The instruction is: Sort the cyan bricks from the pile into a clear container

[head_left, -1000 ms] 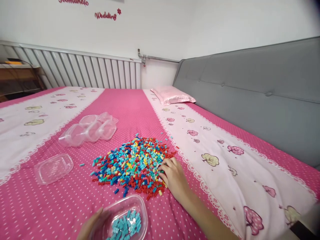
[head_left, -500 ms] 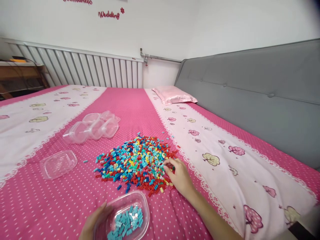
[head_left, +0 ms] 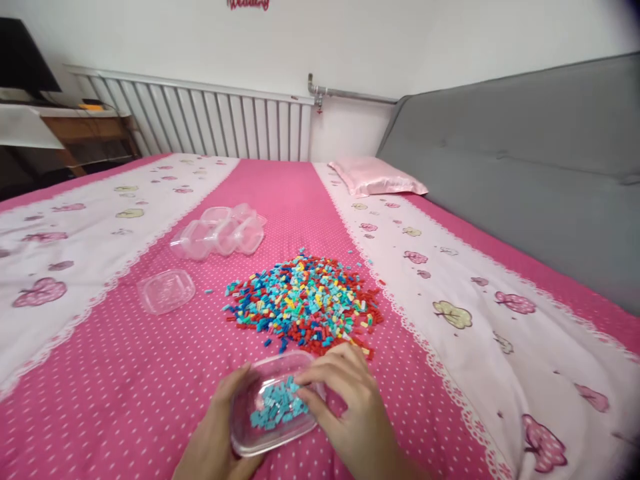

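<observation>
Left hand [head_left: 215,423] clamps a clear tub [head_left: 276,443] (turquoise bricks [head_left: 276,405] inside), long axis near-left to far-right. Right hand [head_left: 353,397]: cannot tell whether it pinches anything.

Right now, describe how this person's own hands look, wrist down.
Both the left hand and the right hand are bare: no gloves, and no rings, bands or markings can be made out. No sleeve shows above the picture's lower edge.

Clr. tub [head_left: 250,435] (part-full) w/ turq. bricks [head_left: 280,404].
</observation>
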`<state>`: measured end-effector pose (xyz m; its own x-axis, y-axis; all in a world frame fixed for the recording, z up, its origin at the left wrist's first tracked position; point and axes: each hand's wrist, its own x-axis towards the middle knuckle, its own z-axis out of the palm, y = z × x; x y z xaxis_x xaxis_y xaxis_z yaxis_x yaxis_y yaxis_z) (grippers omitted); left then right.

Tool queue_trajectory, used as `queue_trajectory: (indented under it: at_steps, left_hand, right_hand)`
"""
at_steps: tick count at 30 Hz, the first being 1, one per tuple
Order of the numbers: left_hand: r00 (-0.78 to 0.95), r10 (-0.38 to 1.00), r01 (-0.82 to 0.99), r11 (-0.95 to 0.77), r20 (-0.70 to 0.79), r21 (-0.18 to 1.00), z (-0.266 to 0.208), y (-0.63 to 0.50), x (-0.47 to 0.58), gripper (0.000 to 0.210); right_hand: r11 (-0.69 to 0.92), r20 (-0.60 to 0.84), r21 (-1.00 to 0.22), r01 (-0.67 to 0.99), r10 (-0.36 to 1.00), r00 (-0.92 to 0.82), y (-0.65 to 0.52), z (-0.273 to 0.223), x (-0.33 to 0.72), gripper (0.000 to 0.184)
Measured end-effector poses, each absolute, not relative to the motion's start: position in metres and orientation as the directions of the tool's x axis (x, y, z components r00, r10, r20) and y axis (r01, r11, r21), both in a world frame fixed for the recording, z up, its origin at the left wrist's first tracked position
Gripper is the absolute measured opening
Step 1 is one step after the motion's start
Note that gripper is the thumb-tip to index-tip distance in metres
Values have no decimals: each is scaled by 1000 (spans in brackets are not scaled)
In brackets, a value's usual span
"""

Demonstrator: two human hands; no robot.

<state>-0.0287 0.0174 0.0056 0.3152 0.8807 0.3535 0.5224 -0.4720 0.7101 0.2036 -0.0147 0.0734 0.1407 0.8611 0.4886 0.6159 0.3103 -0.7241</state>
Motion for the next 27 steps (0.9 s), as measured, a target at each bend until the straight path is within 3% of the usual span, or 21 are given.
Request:
queue_trajectory:
  at_steps: [3, 8, 12, 18, 23, 27]
  left_hand:
    - [347, 874, 528, -482, 340, 700, 9, 12, -28, 59]
    - [340, 876, 544, -480, 342, 688, 10, 9, -26, 62]
    - [394, 845, 551, -532, 361, 643, 13, 12, -28, 66]
    - [378, 858, 552, -510, 347, 660, 17, 10, -27, 61]
    - [392, 861, 566, -503, 324, 653, 16, 12, -29, 61]
    - [394, 850, 554, -523, 349, 648, 15, 15, -31, 62]
  right_hand:
    - [368, 512, -688, 625, 857, 58, -23, 71, 189, 6]
    - [330, 485, -650, 685, 874, 39, -20, 62, 190, 11]
    - [293, 427, -666, 686, 904, 28, -21, 67, 191, 24]
    - [130, 340, -766, 630, 913, 224, -7, 72, 247, 28]
    - [-3, 286, -694, 720, 916, 280, 7, 58, 301, 27]
    - [-6, 297, -630, 776, 922, 248, 12, 47, 304, 27]
